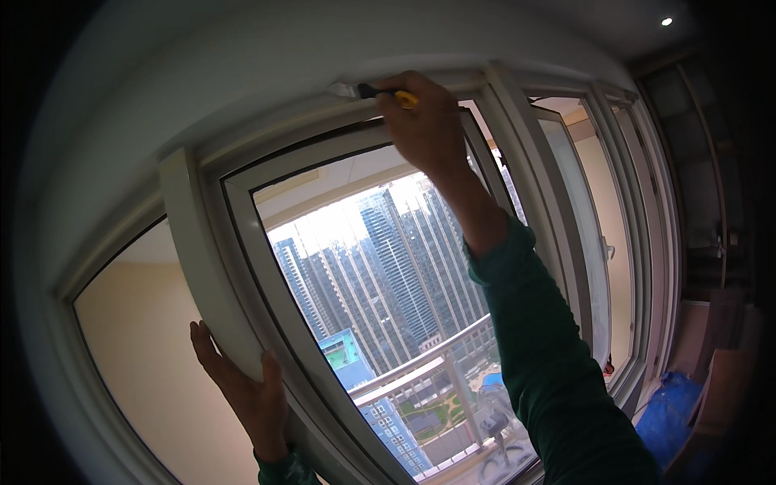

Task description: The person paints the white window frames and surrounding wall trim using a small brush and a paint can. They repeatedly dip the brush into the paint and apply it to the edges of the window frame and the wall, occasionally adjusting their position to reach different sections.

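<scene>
My right hand (424, 121) is raised to the top of the window frame, its fingers wrapped round the black-and-yellow handle of a scraper (346, 90). The scraper's pale flat blade points left, by the seam where the upper frame rail (283, 117) meets the white wall above (242, 89). Lower down on the left, my left hand (246, 396) rests against the upright window post (198, 234). Its thumb and fingers are spread to either side of the post, and it holds no tool.
A tilted window sash (311, 356) fills the middle, with a balcony railing (444, 352) and tall buildings beyond. More window panels (578, 242) run to the right. A blue plastic bag (667, 412) lies at the lower right, near a dark cabinet (703, 170).
</scene>
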Demonstrator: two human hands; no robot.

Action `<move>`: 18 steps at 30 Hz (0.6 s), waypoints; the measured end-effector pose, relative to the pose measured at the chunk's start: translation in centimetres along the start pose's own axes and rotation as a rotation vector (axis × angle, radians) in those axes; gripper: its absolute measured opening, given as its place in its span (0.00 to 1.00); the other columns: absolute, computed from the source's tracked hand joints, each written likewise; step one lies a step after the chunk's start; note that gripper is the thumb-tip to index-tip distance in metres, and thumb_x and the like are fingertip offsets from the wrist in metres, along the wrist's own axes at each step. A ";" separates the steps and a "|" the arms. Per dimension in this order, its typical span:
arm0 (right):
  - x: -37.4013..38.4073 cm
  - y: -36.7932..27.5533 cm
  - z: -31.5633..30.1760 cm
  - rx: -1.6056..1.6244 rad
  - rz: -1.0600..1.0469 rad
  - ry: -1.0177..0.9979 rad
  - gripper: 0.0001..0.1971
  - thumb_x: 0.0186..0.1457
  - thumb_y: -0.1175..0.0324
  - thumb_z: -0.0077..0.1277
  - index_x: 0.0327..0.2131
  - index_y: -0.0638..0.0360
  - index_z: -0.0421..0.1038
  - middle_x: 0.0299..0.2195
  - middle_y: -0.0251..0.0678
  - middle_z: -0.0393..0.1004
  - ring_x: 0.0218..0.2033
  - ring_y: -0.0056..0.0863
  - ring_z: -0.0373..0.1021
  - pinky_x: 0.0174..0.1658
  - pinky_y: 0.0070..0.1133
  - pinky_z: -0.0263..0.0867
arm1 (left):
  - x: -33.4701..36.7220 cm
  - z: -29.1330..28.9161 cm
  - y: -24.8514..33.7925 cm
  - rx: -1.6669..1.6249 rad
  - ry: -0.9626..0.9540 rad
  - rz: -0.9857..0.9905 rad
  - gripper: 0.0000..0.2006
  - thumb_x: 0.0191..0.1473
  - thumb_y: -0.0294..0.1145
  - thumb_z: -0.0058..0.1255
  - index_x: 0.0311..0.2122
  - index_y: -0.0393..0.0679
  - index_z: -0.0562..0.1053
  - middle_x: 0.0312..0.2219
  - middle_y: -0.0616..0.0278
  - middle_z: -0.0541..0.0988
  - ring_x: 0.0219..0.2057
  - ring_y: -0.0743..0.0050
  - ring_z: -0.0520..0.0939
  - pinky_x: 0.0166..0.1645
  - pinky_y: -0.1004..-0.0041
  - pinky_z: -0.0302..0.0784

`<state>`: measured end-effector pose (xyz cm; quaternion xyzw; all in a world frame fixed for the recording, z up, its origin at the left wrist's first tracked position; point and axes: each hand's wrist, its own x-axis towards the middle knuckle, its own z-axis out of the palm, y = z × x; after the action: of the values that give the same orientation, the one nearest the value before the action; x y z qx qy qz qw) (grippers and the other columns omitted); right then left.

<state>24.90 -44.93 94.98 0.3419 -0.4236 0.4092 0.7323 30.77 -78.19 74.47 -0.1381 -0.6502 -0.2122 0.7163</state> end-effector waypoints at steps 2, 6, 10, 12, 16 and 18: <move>2.2 4.1 -3.3 -0.200 -0.019 0.060 0.11 0.58 0.66 0.59 0.42 0.60 0.82 0.34 0.42 0.83 0.35 0.30 0.80 0.42 0.26 0.75 | 0.1 0.4 0.4 -0.026 0.007 -0.014 0.47 0.57 0.47 0.58 0.74 0.45 0.46 0.72 0.46 0.51 0.73 0.41 0.53 0.72 0.46 0.56; 3.9 8.1 -8.3 -0.331 0.057 0.083 0.10 0.58 0.66 0.58 0.40 0.59 0.83 0.37 0.43 0.84 0.40 0.36 0.81 0.48 0.29 0.74 | 0.1 0.5 1.1 -0.032 -0.008 -0.072 0.47 0.54 0.38 0.57 0.74 0.47 0.46 0.72 0.47 0.51 0.72 0.41 0.54 0.72 0.45 0.57; 2.0 5.4 -11.9 -0.293 0.056 0.046 0.10 0.61 0.66 0.58 0.43 0.59 0.80 0.32 0.37 0.80 0.35 0.27 0.78 0.43 0.24 0.73 | 0.1 0.1 1.0 0.019 -0.020 -0.068 0.49 0.50 0.38 0.57 0.74 0.47 0.46 0.72 0.47 0.51 0.72 0.40 0.55 0.71 0.44 0.58; -0.3 3.8 -13.3 -0.188 0.106 0.036 0.09 0.63 0.67 0.58 0.44 0.60 0.79 0.31 0.34 0.80 0.30 0.17 0.73 0.36 0.19 0.70 | 0.1 -0.3 0.7 0.038 -0.033 -0.065 0.50 0.49 0.41 0.58 0.74 0.47 0.46 0.72 0.46 0.51 0.72 0.39 0.55 0.71 0.44 0.58; -7.3 -1.9 -16.3 -0.062 0.196 0.055 0.09 0.64 0.73 0.56 0.47 0.62 0.75 0.34 0.34 0.81 0.28 0.11 0.69 0.32 0.13 0.66 | -0.2 -0.5 0.7 0.001 -0.043 -0.060 0.48 0.49 0.40 0.56 0.73 0.46 0.48 0.72 0.44 0.49 0.73 0.38 0.51 0.71 0.40 0.56; -10.9 -4.9 -18.6 -0.118 0.185 0.087 0.09 0.64 0.74 0.55 0.46 0.63 0.75 0.34 0.37 0.81 0.29 0.12 0.71 0.31 0.13 0.67 | 0.0 -0.7 0.8 -0.043 -0.032 -0.045 0.48 0.48 0.40 0.56 0.73 0.47 0.48 0.72 0.44 0.49 0.73 0.38 0.51 0.71 0.39 0.55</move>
<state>32.25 -34.61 76.87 0.2394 -0.4446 0.4637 0.7280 31.73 -77.79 74.43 -0.1422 -0.6599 -0.2398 0.6977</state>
